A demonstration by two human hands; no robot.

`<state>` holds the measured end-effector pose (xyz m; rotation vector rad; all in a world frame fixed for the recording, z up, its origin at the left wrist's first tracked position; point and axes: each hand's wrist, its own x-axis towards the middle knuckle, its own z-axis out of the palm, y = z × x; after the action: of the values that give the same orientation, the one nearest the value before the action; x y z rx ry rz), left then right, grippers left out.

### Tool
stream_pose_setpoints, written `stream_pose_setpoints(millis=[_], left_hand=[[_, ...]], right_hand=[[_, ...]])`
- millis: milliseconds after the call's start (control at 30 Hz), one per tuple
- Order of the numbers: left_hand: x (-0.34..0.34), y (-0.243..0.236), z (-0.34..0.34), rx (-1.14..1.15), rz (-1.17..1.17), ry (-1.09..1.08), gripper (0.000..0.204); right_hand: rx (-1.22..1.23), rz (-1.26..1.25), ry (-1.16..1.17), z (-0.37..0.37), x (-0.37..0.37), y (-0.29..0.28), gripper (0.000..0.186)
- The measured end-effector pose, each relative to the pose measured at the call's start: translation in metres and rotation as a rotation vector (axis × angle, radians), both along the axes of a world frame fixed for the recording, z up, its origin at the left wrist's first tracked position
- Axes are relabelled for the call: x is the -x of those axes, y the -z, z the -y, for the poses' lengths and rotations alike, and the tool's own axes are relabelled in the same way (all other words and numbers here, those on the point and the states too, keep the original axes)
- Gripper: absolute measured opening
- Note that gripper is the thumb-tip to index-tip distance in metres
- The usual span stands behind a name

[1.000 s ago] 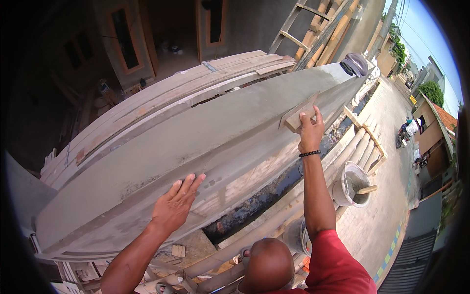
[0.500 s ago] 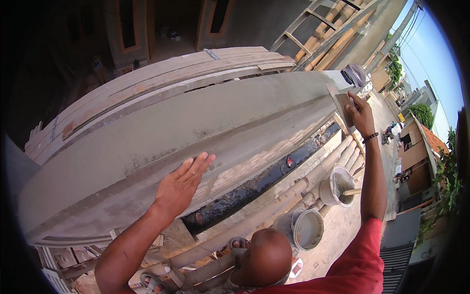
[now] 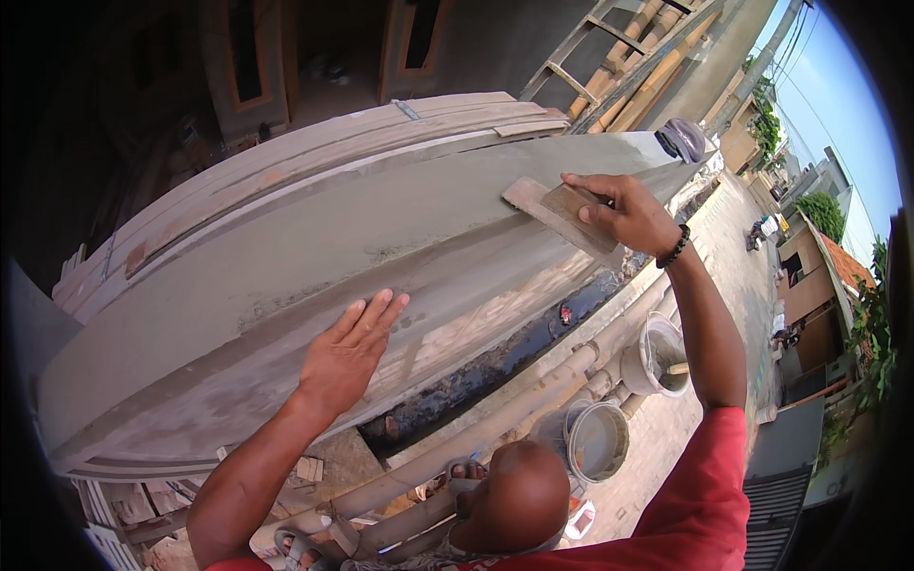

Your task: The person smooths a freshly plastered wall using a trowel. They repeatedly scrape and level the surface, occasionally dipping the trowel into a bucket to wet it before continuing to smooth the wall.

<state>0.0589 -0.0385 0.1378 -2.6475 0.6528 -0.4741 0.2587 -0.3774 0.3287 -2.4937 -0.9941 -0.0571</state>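
Note:
A long low wall [image 3: 314, 238] with smooth grey plaster runs from near left to far right. My left hand [image 3: 345, 354] lies flat with fingers stretched against its near side face, just below the edge. My right hand [image 3: 628, 217] grips a flat rectangular plastering float [image 3: 539, 209] by its back. The float lies across the wall's near edge, tilted, right of the wall's middle; its working face is hidden. Between my hands the plaster is smooth, with a few rough, pitted patches near the edge.
Below the wall runs a ditch of dark water [image 3: 457, 385], bordered by bamboo poles [image 3: 519, 419]. Two buckets, one with grey mix [image 3: 640, 366], another with greyish liquid [image 3: 600, 443], stand right. A cap [image 3: 684, 140] rests on the far end. Planks [image 3: 286, 171] lie behind; a ladder [image 3: 569, 76] leans beyond.
My right hand has moved left along the wall's edge with the float, from near the far end toward the middle. My left hand has barely shifted.

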Motion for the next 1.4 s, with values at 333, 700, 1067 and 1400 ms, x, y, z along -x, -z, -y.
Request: stream_pose_setpoints(millis=[333,700,1067,1400], left_hand=[[-0.003,-0.008,0.007,0.059,-0.036,0.051,0.040],[0.006,-0.024,0.019,0.163,-0.214,-0.038,0.054],[-0.002,-0.011,0.010,0.034,-0.051,0.025,0.052],[0.000,-0.007,0.006,-0.064,0.007,0.026,0.053]], right_hand=[[-0.254,-0.235,0.437,0.164,0.096,0.003,0.051],[0.257,-0.650,0.722,0.251,0.207,0.196,0.030],[0.256,-0.438,0.909,0.237,0.234,0.263,0.029],[-0.648,-0.624,1.079,0.248,0.274,0.173,0.025]])
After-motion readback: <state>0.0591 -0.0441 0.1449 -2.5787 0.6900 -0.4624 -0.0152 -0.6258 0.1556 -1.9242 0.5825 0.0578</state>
